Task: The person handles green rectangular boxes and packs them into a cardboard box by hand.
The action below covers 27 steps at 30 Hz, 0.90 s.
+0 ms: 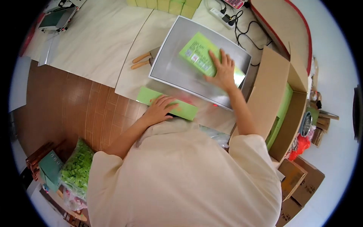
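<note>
My right hand [224, 72] is on a bright green box [199, 53] with printed text and small square codes, which lies on a grey metal plate [170, 60] with a white rim. Its fingers reach over the box's far side and its thumb is at the near side. Close to my body, my left hand [160, 109] holds another green box [185, 109] at the table's front edge, fingers laid across its face and thumb by its lower edge. The undersides of both boxes are hidden.
Two wooden-handled tools [140, 60] lie left of the plate. Several green boxes [166, 5] line the back. To the right stand an open carton [270, 75] with green contents and a power strip [221, 17] with black cables. A bag of green pieces [77, 166] sits lower left.
</note>
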Each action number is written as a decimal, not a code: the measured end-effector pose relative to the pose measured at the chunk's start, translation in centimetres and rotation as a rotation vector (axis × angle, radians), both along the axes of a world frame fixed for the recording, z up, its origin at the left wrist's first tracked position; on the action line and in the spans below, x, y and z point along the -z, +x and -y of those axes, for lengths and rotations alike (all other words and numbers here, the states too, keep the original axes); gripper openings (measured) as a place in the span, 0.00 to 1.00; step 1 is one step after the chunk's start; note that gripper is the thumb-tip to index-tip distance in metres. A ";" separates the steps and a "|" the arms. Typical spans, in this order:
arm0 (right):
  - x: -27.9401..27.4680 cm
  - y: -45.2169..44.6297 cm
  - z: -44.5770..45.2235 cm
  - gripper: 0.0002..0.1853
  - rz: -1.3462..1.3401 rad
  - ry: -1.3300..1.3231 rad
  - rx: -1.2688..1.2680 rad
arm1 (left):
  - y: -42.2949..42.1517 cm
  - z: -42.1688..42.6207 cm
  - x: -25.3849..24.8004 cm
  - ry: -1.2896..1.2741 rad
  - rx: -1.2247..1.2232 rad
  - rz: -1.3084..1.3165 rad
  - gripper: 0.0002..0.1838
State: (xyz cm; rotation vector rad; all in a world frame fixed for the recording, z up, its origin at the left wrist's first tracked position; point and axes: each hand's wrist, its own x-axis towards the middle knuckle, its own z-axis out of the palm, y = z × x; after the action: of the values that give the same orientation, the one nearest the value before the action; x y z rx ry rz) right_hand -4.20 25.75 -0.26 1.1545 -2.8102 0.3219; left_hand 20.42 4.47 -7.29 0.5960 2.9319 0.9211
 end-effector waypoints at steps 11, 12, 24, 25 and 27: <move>-3.7 11.9 -1.6 0.51 0.474 -0.114 -0.028 | 4.0 6.0 -1.5 0.293 -0.490 -0.044 0.17; -4.7 12.2 -1.2 0.51 0.476 -0.114 -0.016 | 3.4 6.0 -2.0 0.421 -0.564 -0.049 0.19; -4.5 12.3 2.1 0.23 1.634 -1.276 0.562 | -4.1 2.1 -13.1 1.516 -0.299 0.795 0.39; -5.7 12.3 2.4 0.23 1.629 -1.293 0.567 | -4.0 2.1 -12.5 1.504 -0.291 0.806 0.39; -7.8 12.0 2.7 0.24 1.583 -1.205 0.636 | -3.7 2.0 -10.2 1.630 -0.370 0.746 0.35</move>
State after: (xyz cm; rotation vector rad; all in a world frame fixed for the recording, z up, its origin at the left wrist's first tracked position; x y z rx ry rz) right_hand 7.81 23.09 7.56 -0.5966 -2.2425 3.1193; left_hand 16.69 2.51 2.95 -0.3652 1.1422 2.6317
